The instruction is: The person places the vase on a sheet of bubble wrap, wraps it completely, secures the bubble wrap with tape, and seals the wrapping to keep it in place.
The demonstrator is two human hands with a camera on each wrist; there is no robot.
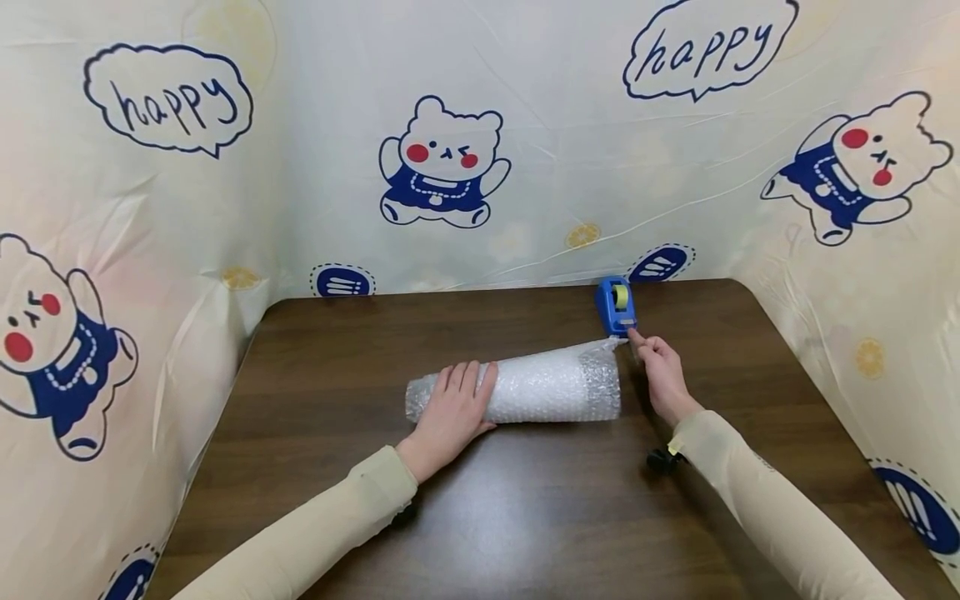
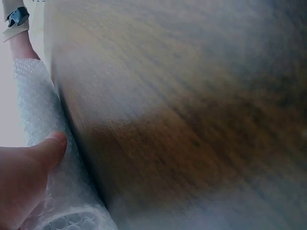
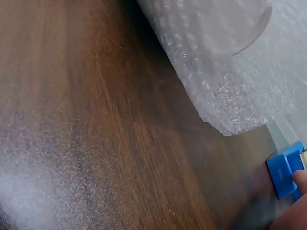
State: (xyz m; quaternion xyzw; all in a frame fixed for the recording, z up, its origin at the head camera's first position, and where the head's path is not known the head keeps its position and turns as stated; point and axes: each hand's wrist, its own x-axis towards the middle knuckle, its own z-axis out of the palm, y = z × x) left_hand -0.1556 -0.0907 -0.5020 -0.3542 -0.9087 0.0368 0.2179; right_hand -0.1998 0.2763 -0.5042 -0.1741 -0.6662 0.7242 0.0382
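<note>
A roll of clear bubble wrap (image 1: 547, 383), closed up around something pale inside, lies across the table. My left hand (image 1: 456, 408) grips its left part, fingers over the top and thumb along the near side. In the left wrist view the thumb (image 2: 50, 148) presses on the wrap. A blue tape dispenser (image 1: 617, 307) with a yellow core stands just behind the roll's right end. My right hand (image 1: 663, 371) has a fingertip at the dispenser's front; whether it pinches there is hidden. A translucent strip (image 3: 283, 129) shows between the wrap's corner and the dispenser.
The brown wooden table (image 1: 487, 533) has rounded back corners. Pale cloth (image 1: 555, 183) printed with bears hangs behind it and along both sides. A small black device (image 1: 662, 461) is at the right wrist.
</note>
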